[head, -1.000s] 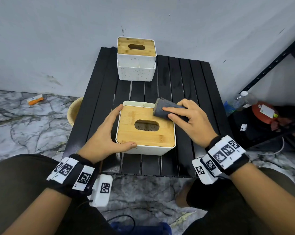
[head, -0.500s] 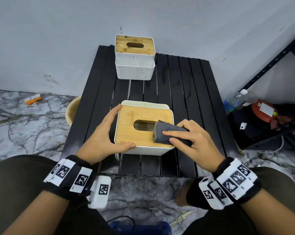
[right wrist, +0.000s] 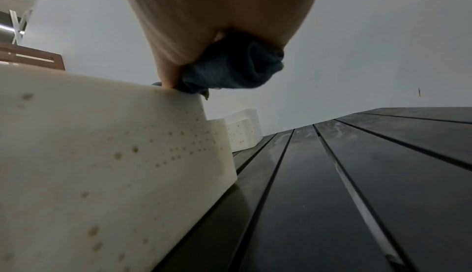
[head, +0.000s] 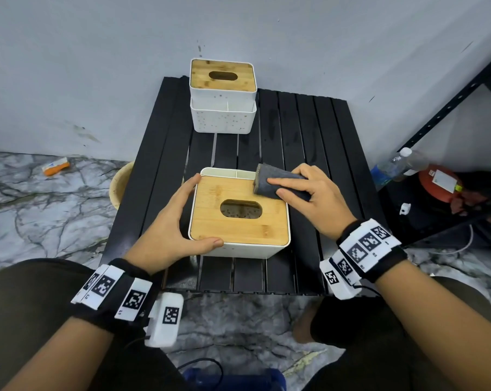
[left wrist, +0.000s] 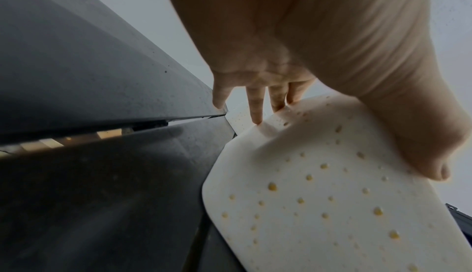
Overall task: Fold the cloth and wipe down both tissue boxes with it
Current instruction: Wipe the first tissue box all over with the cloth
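A white tissue box with a bamboo lid (head: 238, 218) sits near the front of the black slatted table (head: 317, 153). My left hand (head: 179, 224) grips its left side, fingers straight along the wall and thumb on the front edge; the left wrist view shows those fingers (left wrist: 255, 112) on the speckled white wall (left wrist: 319, 195). My right hand (head: 309, 193) holds a folded dark grey cloth (head: 269, 182) pressed on the lid's far right corner; the right wrist view shows the cloth (right wrist: 235, 70) bunched under the palm above the box wall (right wrist: 102, 155). A second tissue box (head: 223, 94) stands at the table's far edge.
A grey wall rises right behind the table. At the right stands a black metal rack (head: 436, 114) with a plastic bottle (head: 394, 165) and a red container (head: 439, 182) below it. A tan bucket (head: 120, 184) sits on the marble floor left of the table.
My right hand has slid the cloth from the lid's front right part back up to its far right corner. The left hand has stayed on the box.
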